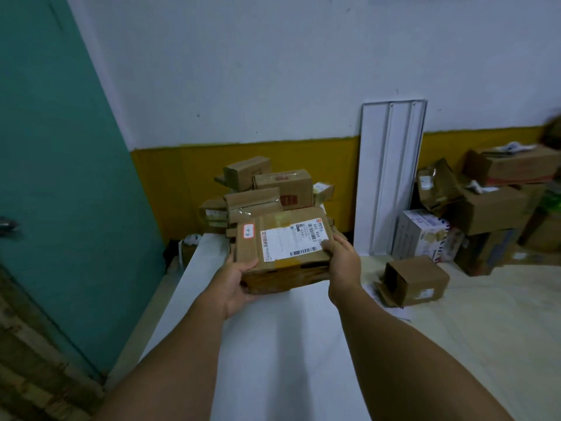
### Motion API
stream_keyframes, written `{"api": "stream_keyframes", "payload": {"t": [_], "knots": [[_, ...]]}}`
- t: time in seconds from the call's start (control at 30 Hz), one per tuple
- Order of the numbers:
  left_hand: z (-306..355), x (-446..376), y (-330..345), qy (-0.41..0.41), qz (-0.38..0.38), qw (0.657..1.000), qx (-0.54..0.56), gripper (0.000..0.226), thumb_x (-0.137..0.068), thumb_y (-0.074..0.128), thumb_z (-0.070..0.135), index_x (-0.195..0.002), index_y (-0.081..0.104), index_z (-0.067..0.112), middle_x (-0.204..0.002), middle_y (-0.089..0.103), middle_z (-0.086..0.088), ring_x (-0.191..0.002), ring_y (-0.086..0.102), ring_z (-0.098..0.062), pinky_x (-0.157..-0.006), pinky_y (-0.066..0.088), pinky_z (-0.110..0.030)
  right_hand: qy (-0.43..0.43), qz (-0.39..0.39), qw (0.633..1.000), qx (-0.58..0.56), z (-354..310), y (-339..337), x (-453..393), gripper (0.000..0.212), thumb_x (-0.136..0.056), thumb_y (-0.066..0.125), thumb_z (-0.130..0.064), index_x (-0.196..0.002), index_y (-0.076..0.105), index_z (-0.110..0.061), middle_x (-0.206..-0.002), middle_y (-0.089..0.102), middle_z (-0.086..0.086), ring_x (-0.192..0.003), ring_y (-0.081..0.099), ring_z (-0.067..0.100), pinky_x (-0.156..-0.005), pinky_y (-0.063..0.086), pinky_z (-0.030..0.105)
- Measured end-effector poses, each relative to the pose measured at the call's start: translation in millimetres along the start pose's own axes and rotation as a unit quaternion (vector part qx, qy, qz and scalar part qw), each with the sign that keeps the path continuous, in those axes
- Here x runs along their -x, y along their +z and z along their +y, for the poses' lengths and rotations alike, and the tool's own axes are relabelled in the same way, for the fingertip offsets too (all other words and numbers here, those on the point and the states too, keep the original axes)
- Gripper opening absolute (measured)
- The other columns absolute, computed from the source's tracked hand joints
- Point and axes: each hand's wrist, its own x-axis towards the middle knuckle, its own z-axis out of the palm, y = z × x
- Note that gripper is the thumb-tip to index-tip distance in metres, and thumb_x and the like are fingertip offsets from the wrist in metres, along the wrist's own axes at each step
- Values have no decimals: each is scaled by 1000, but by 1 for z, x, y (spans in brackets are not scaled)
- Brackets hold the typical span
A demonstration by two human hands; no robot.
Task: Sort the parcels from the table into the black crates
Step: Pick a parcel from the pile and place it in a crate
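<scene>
Over the far end of the white table [273,344], gripped a flat labelled parcel [282,238] at both near corners, left hand [233,284] and right hand [340,256] curled round it, mid-pickup; probably needed carrying next to crates out of view.

I count one flat parcel [282,247] held by two hands, left hand [233,282] and right hand [341,256]; roughly six stacked cartons [267,189] behind; one white table [273,344]; one white panel [391,177]; one teal door [60,177].
</scene>
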Motion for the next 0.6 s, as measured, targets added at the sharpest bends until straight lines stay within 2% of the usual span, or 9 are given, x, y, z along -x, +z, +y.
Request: {"api": "stream_keyframes", "payload": {"t": [0.1, 0.17, 0.27, 0.37, 0.43, 0.53, 0.6], "knots": [[10, 3, 2, 19, -14, 999, 23, 56, -89, 64, 2, -133, 52, 34, -126, 64, -10, -115, 59, -35, -78, 56, -56, -8, 15, 999, -33, -4, 7, 0, 22, -93, 61, -14, -113, 66, -22, -104, 71, 5, -94, 71, 21, -71, 57, 30], [14, 5, 0, 33, -25, 999, 12, 56, -88, 63, -1, -130, 53, 34, -124, 64, -9, -115, 58, -34, -76, 55, -57, -12, 25, 999, -42, -5, 12, 1, 21, -94, 61, -16, -114, 65, -19, -103, 71, 5, -92, 71, 20, -68, 55, 27], [20, 6, -5, 43, -40, 998, -13, 63, -83, 65, -8, -125, 51, 37, -122, 65, -7, -114, 58, -33, -83, 53, -60, -13, 28, 998, -59, -7, 18, 2, 22, -94, 61, -20, -115, 66, -14, -103, 72, 8, -93, 72, 22, -73, 59, 33], [24, 6, -14, 51, -36, 997, -37, 79, -80, 68, -11, -139, 43, 35, -129, 61, -8, -119, 56, -36, -93, 48, -64, -17, 10, 998, -57, -7, 26, 2, 13, -94, 62, -22, -105, 67, -16, -101, 74, 8, -93, 73, 23, -82, 60, 38], [29, 7, -20, 63, -22, 998, -21, 83, -79, 67, -14, -141, 42, 34, -130, 60, -11, -119, 56, -38, -91, 50, -63, -36, -26, 999, -18, -5, 31, 2, 12, -96, 61, -22, -105, 67, -17, -99, 74, 3, -91, 73, 19, -77, 60, 32], [38, 7, -29, 100, -3, 995, 13, 80, -77, 64, -19, -139, 44, 29, -127, 61, -12, -116, 57, -38, -79, 56, -55, -61, -109, 988, 90, 1, 35, -1, 24, -96, 62, -23, -118, 63, -17, -103, 72, -3, -91, 71, 11, -64, 54, 18], [47, 9, -32, 127, 8, 992, 1, 79, -76, 63, -22, -134, 46, 30, -119, 63, -5, -110, 60, -33, -75, 57, -49, -67, -123, 981, 137, 0, 42, 0, 48, -88, 70, -37, -130, 56, -18, -123, 66, 4, -102, 68, 16, -72, 59, 27]]}}
